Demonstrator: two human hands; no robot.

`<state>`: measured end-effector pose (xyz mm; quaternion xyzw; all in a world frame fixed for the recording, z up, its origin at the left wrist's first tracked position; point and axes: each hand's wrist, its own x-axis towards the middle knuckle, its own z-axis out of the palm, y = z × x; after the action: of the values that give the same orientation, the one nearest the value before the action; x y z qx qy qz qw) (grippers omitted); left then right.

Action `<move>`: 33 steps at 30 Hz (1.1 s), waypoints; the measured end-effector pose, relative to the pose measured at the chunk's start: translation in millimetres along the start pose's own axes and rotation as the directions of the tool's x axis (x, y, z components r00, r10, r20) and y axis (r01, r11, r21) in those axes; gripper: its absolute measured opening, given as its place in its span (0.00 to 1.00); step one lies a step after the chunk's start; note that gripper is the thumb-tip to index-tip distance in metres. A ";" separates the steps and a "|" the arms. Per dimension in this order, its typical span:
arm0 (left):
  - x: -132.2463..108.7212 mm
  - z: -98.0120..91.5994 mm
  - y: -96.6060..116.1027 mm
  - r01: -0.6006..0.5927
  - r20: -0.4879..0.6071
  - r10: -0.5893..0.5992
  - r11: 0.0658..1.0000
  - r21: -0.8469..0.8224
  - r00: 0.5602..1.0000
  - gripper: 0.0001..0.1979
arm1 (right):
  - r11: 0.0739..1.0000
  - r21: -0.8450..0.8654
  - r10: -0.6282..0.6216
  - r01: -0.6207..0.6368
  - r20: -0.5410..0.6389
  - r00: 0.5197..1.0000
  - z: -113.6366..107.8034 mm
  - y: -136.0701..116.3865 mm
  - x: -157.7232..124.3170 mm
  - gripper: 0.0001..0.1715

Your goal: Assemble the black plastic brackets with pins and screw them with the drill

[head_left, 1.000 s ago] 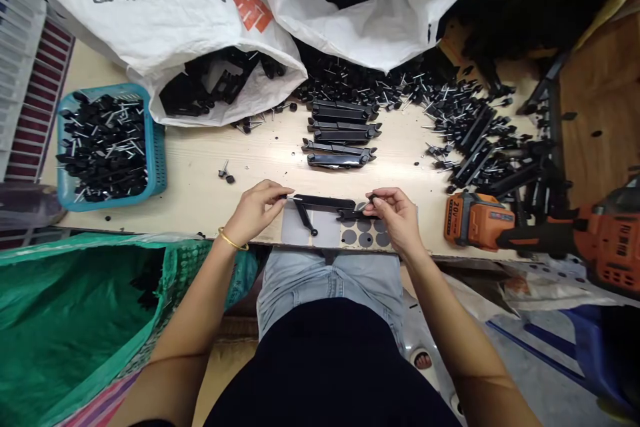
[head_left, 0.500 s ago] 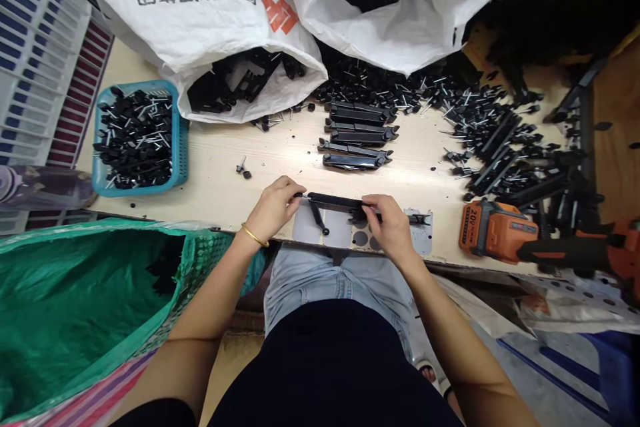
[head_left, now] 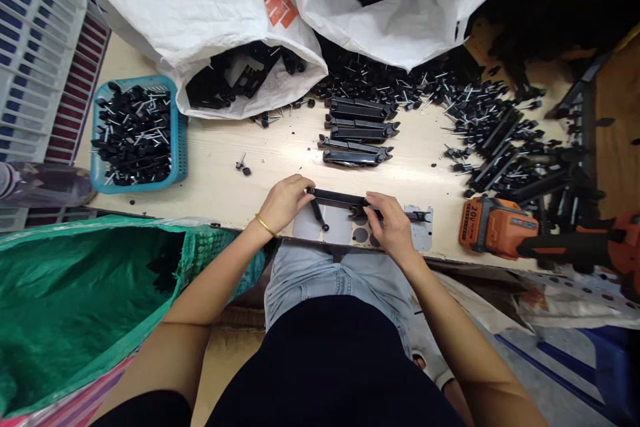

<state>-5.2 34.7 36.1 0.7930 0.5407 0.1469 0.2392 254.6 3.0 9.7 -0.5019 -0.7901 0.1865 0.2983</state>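
Observation:
My left hand [head_left: 286, 201] is closed on the left end of a long black plastic bar [head_left: 339, 198] at the table's near edge. My right hand [head_left: 391, 224] grips the bar's right part, fingers curled over it. A short black arm [head_left: 318, 212] hangs off the bar toward me. The bar lies over a grey metal plate with round holes [head_left: 419, 227]. Just beyond, a stack of similar black bars [head_left: 356, 131] lies on the wooden table [head_left: 225, 173].
A blue basket [head_left: 176, 147] of black-headed screws sits far left. White sacks [head_left: 210, 7] with black parts lie at the back. Loose screws and bars [head_left: 500, 133] cover the right side. An orange cordless drill [head_left: 505, 230] lies to the right. A green bag [head_left: 75, 293] hangs below left.
My right hand slid left along the bar toward its middle, and my left hand closed more tightly over the left end. The view shifted slightly.

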 end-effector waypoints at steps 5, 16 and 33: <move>5.7 7.8 -19.5 -0.024 0.000 0.025 0.989 -0.144 1.000 0.06 | 0.972 -0.166 -0.150 0.168 0.116 0.982 0.6 19.5 -19.1 0.30; 16.8 6.2 -20.2 -0.062 0.123 0.056 0.997 0.041 0.991 0.06 | 0.951 -0.302 -0.033 0.070 0.125 0.992 24.1 36.1 -24.4 0.25; -24.0 44.5 62.0 -0.035 0.046 0.051 0.954 -0.299 0.998 0.05 | 0.225 0.906 0.768 -0.360 0.062 0.637 -2.7 -36.3 20.5 0.30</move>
<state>56.5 -16.0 32.6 0.7631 0.4885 0.2108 0.3668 225.1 6.0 39.1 -0.5637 -0.2552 0.5428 0.5678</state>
